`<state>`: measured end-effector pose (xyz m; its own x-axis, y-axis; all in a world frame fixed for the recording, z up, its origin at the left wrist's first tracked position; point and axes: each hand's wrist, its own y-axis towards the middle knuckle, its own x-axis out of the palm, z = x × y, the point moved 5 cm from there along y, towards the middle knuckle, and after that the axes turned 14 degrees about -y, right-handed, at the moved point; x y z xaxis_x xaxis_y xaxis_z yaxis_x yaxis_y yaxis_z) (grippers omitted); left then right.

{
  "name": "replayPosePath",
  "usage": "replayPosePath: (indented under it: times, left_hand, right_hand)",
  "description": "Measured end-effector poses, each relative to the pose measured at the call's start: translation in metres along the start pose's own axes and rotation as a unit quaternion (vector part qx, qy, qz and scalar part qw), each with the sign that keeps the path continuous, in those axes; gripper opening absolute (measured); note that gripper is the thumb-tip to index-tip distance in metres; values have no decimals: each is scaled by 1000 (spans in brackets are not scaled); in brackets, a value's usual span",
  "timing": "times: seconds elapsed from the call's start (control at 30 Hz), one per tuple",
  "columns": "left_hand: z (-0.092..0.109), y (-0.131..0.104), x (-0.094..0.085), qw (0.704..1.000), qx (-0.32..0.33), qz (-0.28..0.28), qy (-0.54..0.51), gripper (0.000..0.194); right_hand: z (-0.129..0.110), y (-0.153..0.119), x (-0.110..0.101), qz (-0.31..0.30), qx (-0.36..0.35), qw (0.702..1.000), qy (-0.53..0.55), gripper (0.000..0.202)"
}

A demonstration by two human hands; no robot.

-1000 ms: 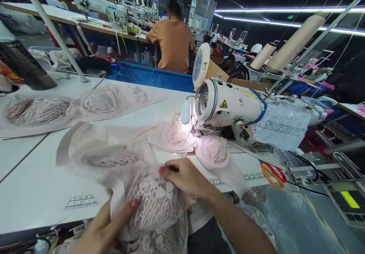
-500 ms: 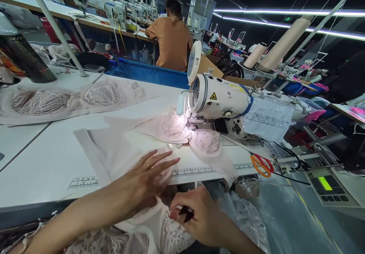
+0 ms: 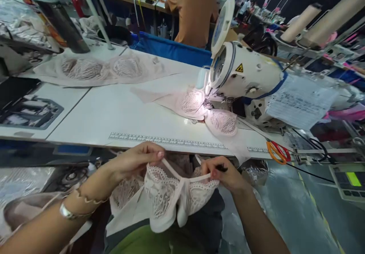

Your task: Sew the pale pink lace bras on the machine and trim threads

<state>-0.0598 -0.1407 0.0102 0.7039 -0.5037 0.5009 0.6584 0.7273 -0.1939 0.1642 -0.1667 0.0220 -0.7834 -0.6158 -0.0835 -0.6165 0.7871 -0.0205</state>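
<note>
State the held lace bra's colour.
The lace bra with rounded fabric cups is pale pinkish beige, best seen in the head view.

Two hands, one left (image 3: 141, 157) and one right (image 3: 225, 173), share one held bra (image 3: 162, 197). Two bracelets (image 3: 66, 211) circle the left wrist. Beyond the hands, the table bears two more bras: one (image 3: 127, 67) past the left hand, one (image 3: 222, 123) ahead of the right. Past the right hand are one sewing machine (image 3: 248, 71), one paper sheet (image 3: 302, 100) and two large thread cones (image 3: 301, 23). Right of that hand: one pair of scissors (image 3: 278, 151), one control box (image 3: 348, 181).
</note>
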Motion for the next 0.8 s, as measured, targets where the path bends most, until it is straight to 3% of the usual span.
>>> replayPosePath:
  times: [0.13,0.3,0.43,0.53,0.6,0.7,0.8]
  left_hand:
    - [-28,0,8,966,-7,32,-255,59]
    - [-38,0,23,950,14,33,-311,64]
    - [-34,-2,30,944,21,19,-330,68]
    - [-33,-3,32,943,17,12,-332,67]
    - [-34,-2,34,944,11,3,-330,67]
    - [-35,5,44,948,-3,-25,-317,67]
    - [-27,15,55,955,-12,-52,-291,63]
  right_hand:
    - [17,3,4,54,59,991,106,56]
    - [22,5,20,49,55,982,175,59]
    - [25,1,19,43,59,985,155,62]
    - [17,-1,11,25,44,997,65,63]
    - [7,0,9,-4,28,998,-63,58]
    - [-14,3,16,-27,-27,961,-275,51]
    - [-38,0,32,-84,-124,930,-335,35]
